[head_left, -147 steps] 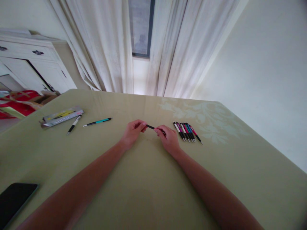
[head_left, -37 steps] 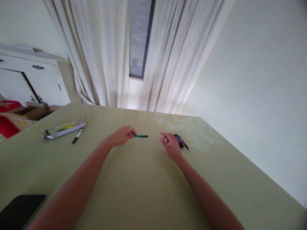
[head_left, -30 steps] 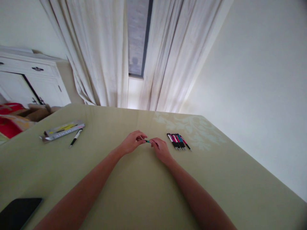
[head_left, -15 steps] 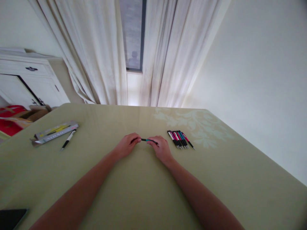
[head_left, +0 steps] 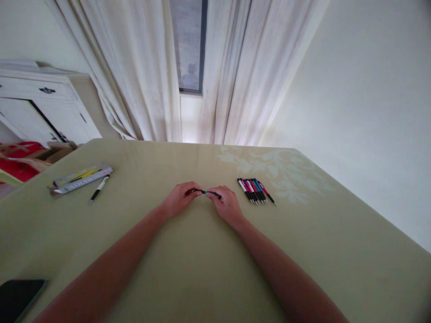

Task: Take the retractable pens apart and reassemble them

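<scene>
A green and black pen (head_left: 205,192) lies level between my two hands over the middle of the table. My left hand (head_left: 178,198) pinches its black end with thumb and fingers. Closed round the green part is my right hand (head_left: 230,207), and a dark end shows past its thumb. Only a short stretch of pen is visible between the fingertips. To the right of my right hand lies a row of several pens (head_left: 252,192) in white, pink, and teal with black grips. A red pen (head_left: 267,194) rests slanted at the row's right side.
At the left, an open pen box (head_left: 82,180) with yellow markings lies beside a white and black pen (head_left: 99,189). A dark flat device (head_left: 20,296) sits at the near left corner of the table (head_left: 202,269). A white cabinet (head_left: 43,107) stands beyond the left edge.
My hands have come closer together, so less of the pen shows between them. The whole view has shifted slightly; the pens and box on the table stay in place.
</scene>
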`<state>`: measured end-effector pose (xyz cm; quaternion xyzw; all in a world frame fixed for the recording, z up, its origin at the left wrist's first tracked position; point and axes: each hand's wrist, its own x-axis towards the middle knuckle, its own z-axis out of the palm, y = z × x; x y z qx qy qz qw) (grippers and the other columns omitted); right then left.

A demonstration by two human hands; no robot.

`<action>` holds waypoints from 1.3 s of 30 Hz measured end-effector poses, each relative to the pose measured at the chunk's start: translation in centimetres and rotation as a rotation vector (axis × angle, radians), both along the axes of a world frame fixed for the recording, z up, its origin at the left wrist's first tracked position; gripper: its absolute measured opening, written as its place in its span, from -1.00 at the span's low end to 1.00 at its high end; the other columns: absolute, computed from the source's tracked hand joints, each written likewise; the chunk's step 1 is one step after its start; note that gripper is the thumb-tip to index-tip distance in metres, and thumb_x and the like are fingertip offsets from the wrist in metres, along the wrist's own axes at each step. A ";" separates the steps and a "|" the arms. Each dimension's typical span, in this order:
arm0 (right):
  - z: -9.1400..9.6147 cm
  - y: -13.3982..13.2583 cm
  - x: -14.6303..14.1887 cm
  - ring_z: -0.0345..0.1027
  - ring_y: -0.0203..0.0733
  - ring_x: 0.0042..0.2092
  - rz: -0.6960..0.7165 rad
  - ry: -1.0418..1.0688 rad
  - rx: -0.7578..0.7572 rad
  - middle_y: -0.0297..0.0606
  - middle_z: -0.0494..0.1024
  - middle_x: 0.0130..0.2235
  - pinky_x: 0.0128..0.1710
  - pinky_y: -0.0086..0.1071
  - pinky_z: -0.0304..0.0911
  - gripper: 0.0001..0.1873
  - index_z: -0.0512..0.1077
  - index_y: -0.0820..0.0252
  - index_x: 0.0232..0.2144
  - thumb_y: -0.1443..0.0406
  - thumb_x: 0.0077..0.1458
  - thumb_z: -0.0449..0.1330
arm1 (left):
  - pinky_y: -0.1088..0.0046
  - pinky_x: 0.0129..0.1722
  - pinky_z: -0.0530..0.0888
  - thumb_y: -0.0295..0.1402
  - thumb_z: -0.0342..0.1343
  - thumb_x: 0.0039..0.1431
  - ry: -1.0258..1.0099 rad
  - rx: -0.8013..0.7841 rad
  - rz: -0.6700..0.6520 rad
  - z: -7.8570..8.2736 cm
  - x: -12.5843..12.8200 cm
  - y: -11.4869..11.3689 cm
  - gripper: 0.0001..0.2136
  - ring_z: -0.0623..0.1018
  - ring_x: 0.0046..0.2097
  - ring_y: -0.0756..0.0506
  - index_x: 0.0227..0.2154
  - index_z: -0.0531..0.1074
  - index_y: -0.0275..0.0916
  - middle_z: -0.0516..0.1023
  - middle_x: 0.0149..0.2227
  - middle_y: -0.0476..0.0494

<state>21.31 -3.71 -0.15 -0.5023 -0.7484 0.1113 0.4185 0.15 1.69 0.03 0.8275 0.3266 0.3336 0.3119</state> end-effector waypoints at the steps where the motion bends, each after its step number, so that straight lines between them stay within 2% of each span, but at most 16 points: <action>1: 0.1 0.0 0.0 0.46 -0.14 -0.22 -0.003 -0.021 0.006 -0.23 0.66 -0.27 -0.14 -0.30 0.28 -0.80 0.63 0.09 -0.19 0.17 0.29 0.24 | 0.45 -0.27 0.38 -0.17 0.06 0.34 0.006 0.022 -0.006 0.0 0.0 0.0 -0.75 0.50 -0.30 -0.06 -0.22 0.53 -0.22 0.58 -0.29 -0.08; 3: 0.2 -0.1 -0.1 0.45 -0.14 -0.22 -0.010 -0.058 0.012 -0.25 0.66 -0.28 -0.10 -0.28 0.27 -0.83 0.63 0.07 -0.19 0.19 0.29 0.25 | 0.43 -0.24 0.38 -0.19 -0.01 0.37 0.058 0.049 -0.002 0.0 0.0 0.0 -0.71 0.51 -0.30 -0.08 -0.31 0.53 -0.22 0.58 -0.34 -0.09; 6: 0.3 -0.1 -0.1 0.44 -0.16 -0.20 -0.020 -0.066 0.012 -0.27 0.66 -0.26 -0.07 -0.28 0.24 -0.86 0.63 0.03 -0.20 0.21 0.28 0.25 | 0.43 -0.34 0.33 -0.18 -0.14 0.42 0.165 0.011 0.020 -0.2 -0.1 0.0 -0.58 0.44 -0.43 -0.05 -0.46 0.47 -0.24 0.46 -0.53 -0.02; 7: 0.3 -0.1 -0.1 0.44 -0.16 -0.20 -0.025 -0.063 0.010 -0.27 0.66 -0.26 -0.07 -0.28 0.24 -0.86 0.63 0.03 -0.20 0.21 0.28 0.26 | 0.44 -0.37 0.32 -0.17 -0.15 0.43 0.175 -0.016 0.022 -0.2 -0.1 0.0 -0.58 0.42 -0.46 -0.05 -0.46 0.46 -0.24 0.43 -0.55 0.00; 11: 0.3 0.0 -0.2 0.43 -0.14 -0.20 -0.040 -0.062 -0.026 -0.24 0.65 -0.25 -0.11 -0.29 0.24 -0.85 0.63 0.07 -0.18 0.21 0.26 0.27 | 0.47 -0.38 0.34 -0.12 0.04 0.34 0.070 -0.050 0.007 -0.2 0.0 -0.1 -0.73 0.44 -0.40 -0.04 -0.21 0.47 -0.22 0.53 -0.37 -0.02; 15: 0.3 0.0 -0.3 0.43 -0.12 -0.18 -0.024 -0.071 -0.041 -0.25 0.64 -0.25 -0.08 -0.26 0.24 -0.83 0.62 0.04 -0.17 0.18 0.27 0.26 | 0.43 -0.34 0.34 -0.14 -0.09 0.41 0.094 0.006 0.033 0.0 0.1 -0.1 -0.64 0.44 -0.38 -0.06 -0.39 0.44 -0.23 0.48 -0.44 -0.04; 18: 0.3 0.0 -0.3 0.43 -0.12 -0.15 -0.008 -0.074 -0.041 -0.25 0.64 -0.23 -0.04 -0.25 0.23 -0.84 0.62 0.02 -0.18 0.20 0.29 0.24 | 0.44 -0.36 0.34 -0.12 0.02 0.35 0.086 -0.012 0.029 -0.1 0.1 -0.1 -0.72 0.44 -0.39 -0.05 -0.32 0.45 -0.23 0.49 -0.42 -0.02; 21: 0.2 0.0 -0.3 0.43 -0.12 -0.13 0.008 -0.087 -0.039 -0.25 0.64 -0.21 -0.03 -0.25 0.22 -0.85 0.62 0.02 -0.17 0.21 0.29 0.24 | 0.43 -0.32 0.36 -0.15 -0.04 0.39 0.095 0.003 0.003 -0.1 0.1 -0.1 -0.68 0.46 -0.35 -0.06 -0.37 0.46 -0.23 0.48 -0.42 -0.03; 24: 0.1 0.1 -0.3 0.43 -0.12 -0.13 0.006 -0.095 -0.027 -0.24 0.63 -0.21 -0.03 -0.26 0.22 -0.86 0.61 0.05 -0.17 0.24 0.29 0.24 | 0.44 -0.32 0.37 -0.13 0.03 0.34 0.083 -0.019 0.008 0.0 0.1 -0.2 -0.72 0.48 -0.34 -0.06 -0.27 0.50 -0.22 0.53 -0.37 -0.05; 27: 0.0 0.0 -0.4 0.42 -0.12 -0.12 0.013 -0.077 -0.014 -0.24 0.63 -0.20 -0.01 -0.26 0.21 -0.88 0.60 0.08 -0.17 0.26 0.27 0.26 | 0.42 -0.31 0.38 -0.12 -0.01 0.37 0.103 -0.012 0.007 0.1 0.1 -0.2 -0.68 0.48 -0.36 -0.07 -0.31 0.51 -0.22 0.52 -0.41 -0.05; 31: 0.2 -0.2 -0.4 0.40 -0.11 -0.11 0.010 -0.081 -0.006 -0.23 0.62 -0.20 -0.01 -0.25 0.20 -0.89 0.57 0.08 -0.17 0.26 0.29 0.24 | 0.44 -0.34 0.38 -0.09 0.03 0.34 0.086 -0.021 0.024 -0.1 0.1 -0.2 -0.69 0.47 -0.37 -0.07 -0.30 0.50 -0.22 0.52 -0.41 -0.04; 39: 0.3 -0.4 -0.5 0.34 -0.06 -0.12 0.006 -0.174 -0.004 -0.24 0.61 -0.18 -0.03 -0.22 0.14 -0.87 0.52 0.06 -0.14 0.25 0.33 0.17 | 0.44 -0.33 0.38 -0.11 -0.01 0.37 0.096 -0.019 -0.002 0.2 0.2 -0.4 -0.69 0.47 -0.37 -0.06 -0.33 0.46 -0.22 0.50 -0.43 -0.03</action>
